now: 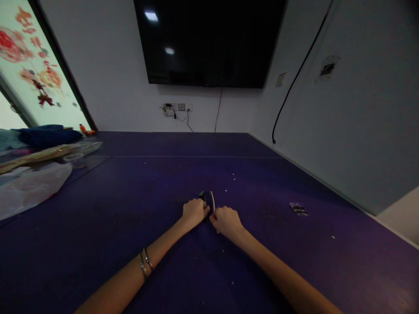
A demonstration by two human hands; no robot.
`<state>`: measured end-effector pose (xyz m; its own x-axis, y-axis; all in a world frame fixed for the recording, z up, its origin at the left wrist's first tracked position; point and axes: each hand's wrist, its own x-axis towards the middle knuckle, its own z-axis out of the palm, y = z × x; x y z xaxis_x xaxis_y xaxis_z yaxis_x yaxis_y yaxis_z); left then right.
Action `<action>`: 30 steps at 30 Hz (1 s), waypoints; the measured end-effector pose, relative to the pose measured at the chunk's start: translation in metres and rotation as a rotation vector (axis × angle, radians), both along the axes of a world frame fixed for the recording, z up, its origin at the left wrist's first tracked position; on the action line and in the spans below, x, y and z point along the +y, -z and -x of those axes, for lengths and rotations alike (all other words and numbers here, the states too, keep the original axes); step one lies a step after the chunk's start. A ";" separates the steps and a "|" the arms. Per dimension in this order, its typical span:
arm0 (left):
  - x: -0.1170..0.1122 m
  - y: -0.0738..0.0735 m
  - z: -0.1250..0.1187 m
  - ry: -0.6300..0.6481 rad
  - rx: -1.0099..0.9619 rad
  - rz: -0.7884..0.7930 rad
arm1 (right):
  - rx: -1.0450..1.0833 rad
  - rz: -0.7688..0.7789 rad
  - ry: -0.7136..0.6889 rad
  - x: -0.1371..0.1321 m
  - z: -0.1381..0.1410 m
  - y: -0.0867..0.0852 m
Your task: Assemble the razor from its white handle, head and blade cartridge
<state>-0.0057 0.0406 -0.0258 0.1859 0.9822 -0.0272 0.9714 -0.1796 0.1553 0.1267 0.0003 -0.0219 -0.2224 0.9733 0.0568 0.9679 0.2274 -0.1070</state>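
Both hands meet close together over a purple surface (137,196). My left hand (194,212) is closed round a small dark object (203,196) with a bit of green on it; its kind is too small to make out. From the closed fingers of my right hand (226,220) a thin, slightly curved white strip (212,199) sticks up. The two hands' fingertips are almost touching. My fingers hide the lower parts of both things, so I cannot tell whether they are joined.
A small clear packet with dark items (298,209) lies to the right, among scattered white specks. Plastic bags (36,187) and dark blue cloth (49,136) are heaped at left. A television (212,43) hangs above wall sockets (178,107); a black cable (296,78) dangles at right.
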 end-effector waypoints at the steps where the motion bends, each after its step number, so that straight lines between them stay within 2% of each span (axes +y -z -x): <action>1: 0.000 0.000 0.000 0.000 -0.001 0.003 | 0.000 0.002 0.003 0.000 0.000 0.001; 14: -0.001 -0.003 -0.001 -0.005 0.003 0.012 | -0.003 0.029 0.025 0.000 0.002 0.001; 20: -0.001 -0.001 0.001 0.021 0.007 -0.005 | 0.016 -0.036 0.013 -0.001 -0.007 -0.002; 22: -0.001 0.000 0.001 0.025 0.010 -0.002 | 0.054 -0.059 0.007 0.001 -0.025 -0.009; 24: -0.001 0.000 0.001 0.019 0.012 -0.001 | 0.127 -0.045 -0.031 0.005 -0.057 -0.019; 27: 0.003 -0.002 0.003 0.000 -0.004 -0.020 | 0.214 -0.040 -0.130 0.015 -0.128 -0.031; 30: 0.011 -0.006 0.009 -0.016 -0.062 -0.052 | 0.207 -0.032 -0.048 0.021 -0.210 -0.033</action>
<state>-0.0146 0.0511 -0.0199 0.1697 0.9849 0.0347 0.9631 -0.1732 0.2061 0.3365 0.0213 0.0106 -0.2488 0.9588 0.1368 0.9141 0.2792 -0.2942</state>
